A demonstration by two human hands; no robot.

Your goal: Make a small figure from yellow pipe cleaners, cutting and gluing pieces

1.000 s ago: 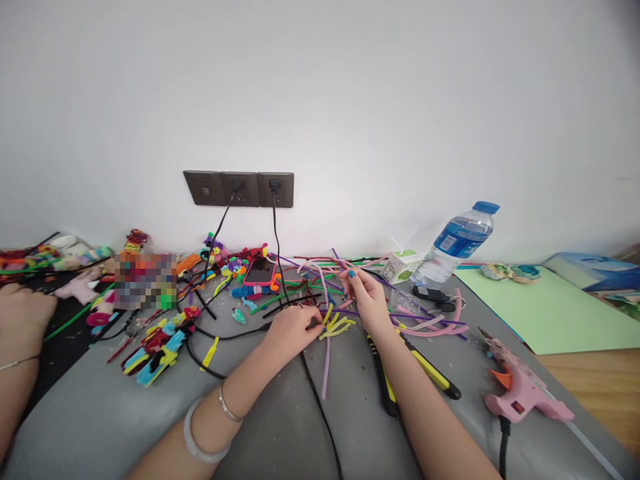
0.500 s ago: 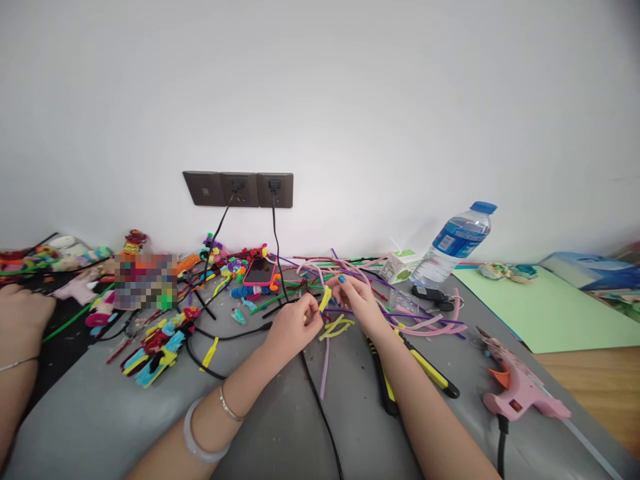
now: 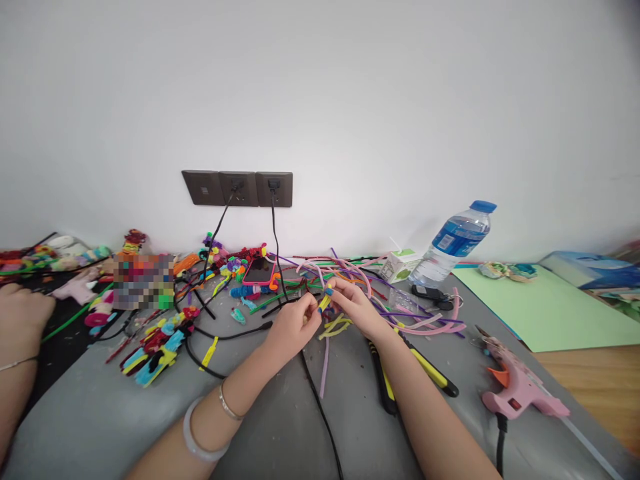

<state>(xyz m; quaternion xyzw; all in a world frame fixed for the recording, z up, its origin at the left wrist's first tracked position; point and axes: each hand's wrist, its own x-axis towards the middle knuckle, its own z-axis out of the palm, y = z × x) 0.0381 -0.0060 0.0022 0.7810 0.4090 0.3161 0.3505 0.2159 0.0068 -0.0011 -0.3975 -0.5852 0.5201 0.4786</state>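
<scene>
Between my two hands is a short, folded yellow pipe cleaner [image 3: 325, 301]. My left hand [image 3: 299, 321] pinches its lower end with thumb and finger. From the right, the fingertips of my right hand [image 3: 353, 304] close on its upper end. Just below my fingers lie loose yellow pipe cleaners [image 3: 336, 327] on the grey table [image 3: 270, 420]. Pink pipe cleaners [image 3: 425, 327] and purple ones spread behind and beside my right hand. Yellow-and-black pliers [image 3: 425, 367] rest partly under my right forearm.
A pink glue gun [image 3: 523, 393] lies at the right. Behind stand a tilted water bottle [image 3: 457, 240] and a drink carton [image 3: 401, 265], with keys [image 3: 433, 297] in front. Pipe-cleaner figures [image 3: 155, 350] and black cables [image 3: 320, 400] cover the left. Another person's hand [image 3: 23, 320] is at the far left.
My right hand has moved slightly left and down, and its fingers have closed onto the yellow pipe cleaner. My left hand stays nearly in place.
</scene>
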